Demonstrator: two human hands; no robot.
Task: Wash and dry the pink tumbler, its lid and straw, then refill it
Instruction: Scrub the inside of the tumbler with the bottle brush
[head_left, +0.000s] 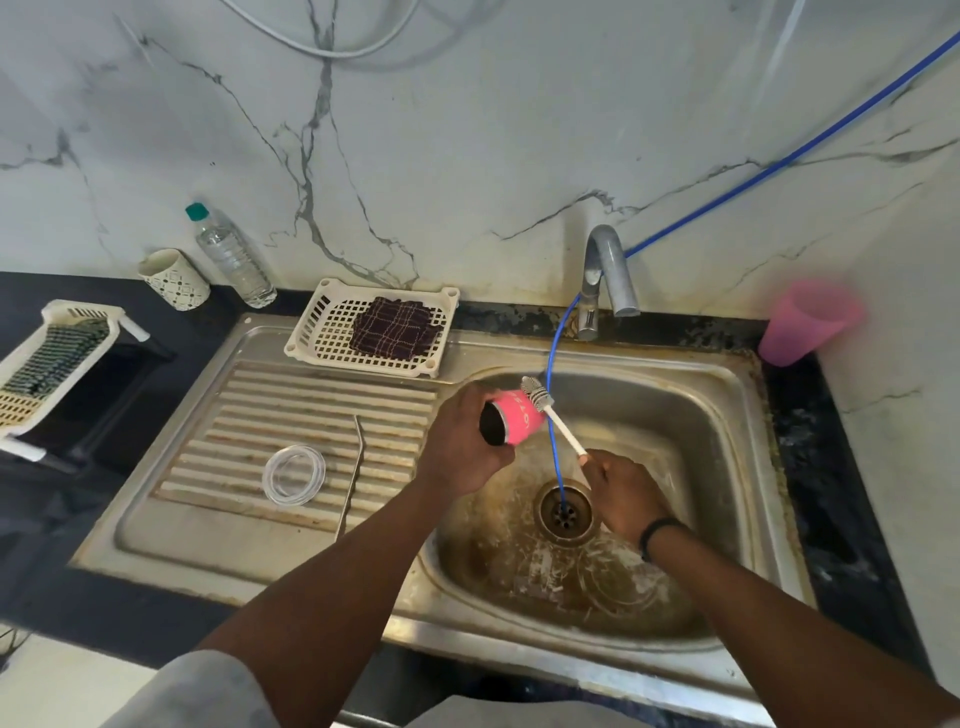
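Observation:
My left hand grips the pink tumbler on its side over the sink basin, its dark base toward me. My right hand holds the white handle of a bottle brush, whose bristled head lies against the tumbler's far end. The clear lid and the metal straw lie on the ribbed drainboard to the left.
A grey tap stands behind the basin, and a thin blue hose runs down into the drain. A white basket holds a dark checked cloth. A water bottle, patterned cup and pink plastic cup stand on the counter.

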